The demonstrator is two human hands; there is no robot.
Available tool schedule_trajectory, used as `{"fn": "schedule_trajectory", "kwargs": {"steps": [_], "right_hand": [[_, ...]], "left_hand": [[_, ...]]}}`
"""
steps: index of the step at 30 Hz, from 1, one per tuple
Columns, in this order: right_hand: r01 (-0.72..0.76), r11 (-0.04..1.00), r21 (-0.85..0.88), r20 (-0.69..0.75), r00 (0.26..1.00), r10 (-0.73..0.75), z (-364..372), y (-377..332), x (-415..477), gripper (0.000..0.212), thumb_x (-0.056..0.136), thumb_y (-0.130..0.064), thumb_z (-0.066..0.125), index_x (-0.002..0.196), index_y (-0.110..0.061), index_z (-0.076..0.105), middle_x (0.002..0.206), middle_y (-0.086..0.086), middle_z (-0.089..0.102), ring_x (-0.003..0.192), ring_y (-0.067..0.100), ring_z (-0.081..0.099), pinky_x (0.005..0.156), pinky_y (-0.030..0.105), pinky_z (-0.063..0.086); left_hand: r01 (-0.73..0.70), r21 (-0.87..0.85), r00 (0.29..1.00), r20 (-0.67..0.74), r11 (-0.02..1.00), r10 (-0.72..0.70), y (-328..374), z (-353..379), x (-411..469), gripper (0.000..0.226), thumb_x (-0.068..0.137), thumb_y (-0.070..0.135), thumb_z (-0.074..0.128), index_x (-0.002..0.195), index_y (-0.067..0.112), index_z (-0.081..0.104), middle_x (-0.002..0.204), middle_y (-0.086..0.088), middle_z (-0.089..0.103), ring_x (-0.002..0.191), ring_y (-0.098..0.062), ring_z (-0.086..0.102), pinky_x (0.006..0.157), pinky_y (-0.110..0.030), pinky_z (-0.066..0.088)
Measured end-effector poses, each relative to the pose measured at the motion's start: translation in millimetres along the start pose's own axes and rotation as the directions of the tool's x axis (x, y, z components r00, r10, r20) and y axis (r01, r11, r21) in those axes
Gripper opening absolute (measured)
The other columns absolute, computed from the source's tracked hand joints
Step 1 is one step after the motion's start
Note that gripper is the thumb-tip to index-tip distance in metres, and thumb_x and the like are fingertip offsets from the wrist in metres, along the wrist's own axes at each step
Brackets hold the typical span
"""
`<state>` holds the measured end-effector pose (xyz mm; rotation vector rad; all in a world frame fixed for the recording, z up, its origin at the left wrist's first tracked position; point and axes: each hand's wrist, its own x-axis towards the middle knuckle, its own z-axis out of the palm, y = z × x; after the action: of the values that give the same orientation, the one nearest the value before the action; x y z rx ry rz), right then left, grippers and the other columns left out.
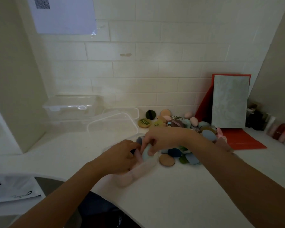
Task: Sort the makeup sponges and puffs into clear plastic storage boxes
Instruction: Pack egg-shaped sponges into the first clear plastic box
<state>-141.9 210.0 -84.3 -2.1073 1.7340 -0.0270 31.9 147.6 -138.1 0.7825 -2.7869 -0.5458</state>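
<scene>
A clear plastic storage box (pixel 148 167) lies on the white counter in front of me with pink sponges (pixel 125 180) inside. My right hand (pixel 161 139) pinches a pale blue sponge (pixel 146 153) over the box. My left hand (pixel 122 155) rests on the box's left side, its fingers curled around the rim and partly inside. A pile of puffs and sponges (pixel 179 124) in several colours spreads behind and to the right of my hands. A tan round puff (pixel 166 160) lies just right of the box.
Another closed clear box (pixel 71 107) stands at the back left, with two loose clear lids (pixel 112 124) beside it. A red folder (pixel 242 139) and a grey-green board (pixel 229 102) lean on the tiled wall at right. Small cosmetics (pixel 276 130) line the right edge.
</scene>
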Motion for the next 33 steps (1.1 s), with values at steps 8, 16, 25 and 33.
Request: {"fn": "schedule_trajectory", "kwargs": {"steps": [8,16,25,33], "right_hand": [[0.000,0.975,-0.221,0.147,0.989,0.033,-2,-17,22,0.026,0.087,-0.016,0.065,0.112,-0.018,0.070,0.100,0.003,0.068,0.078,0.011,0.053,0.052,0.009,0.040],[-0.168,0.942,-0.291,-0.005,0.985,0.174,20,-16,39,0.035,0.081,-0.028,0.071,0.103,-0.002,0.065,0.085,0.010,0.060,0.068,0.019,0.051,0.048,0.021,0.033],[-0.274,0.955,-0.113,-0.105,0.959,0.263,38,-12,34,0.031,0.084,-0.027,0.064,0.105,-0.003,0.061,0.096,0.013,0.060,0.079,0.021,0.051,0.049,0.022,0.032],[-0.217,0.940,0.263,0.017,0.975,0.220,13,-6,7,0.013,0.083,-0.015,0.067,0.090,-0.017,0.056,0.088,0.001,0.061,0.076,0.011,0.055,0.067,0.022,0.040]], "left_hand": [[0.031,-0.061,0.999,-0.015,0.998,-0.032,3,-2,0,0.009,0.088,0.019,0.052,0.084,0.023,0.059,0.086,0.001,0.060,0.080,-0.015,0.056,0.073,-0.030,0.047],[0.104,-0.135,0.994,-0.005,0.985,-0.106,3,-3,2,0.020,0.084,0.018,0.052,0.100,0.021,0.064,0.092,0.003,0.064,0.085,-0.015,0.060,0.076,-0.029,0.050],[0.126,-0.155,0.992,0.034,0.980,-0.122,3,-4,3,0.032,0.085,0.007,0.047,0.107,0.023,0.062,0.099,0.001,0.062,0.084,-0.010,0.057,0.076,-0.024,0.048],[0.196,-0.401,0.981,0.079,0.895,-0.179,-13,-12,9,0.049,0.086,-0.006,0.033,0.093,0.021,0.074,0.103,-0.005,0.069,0.087,-0.018,0.061,0.078,-0.030,0.053]]}}
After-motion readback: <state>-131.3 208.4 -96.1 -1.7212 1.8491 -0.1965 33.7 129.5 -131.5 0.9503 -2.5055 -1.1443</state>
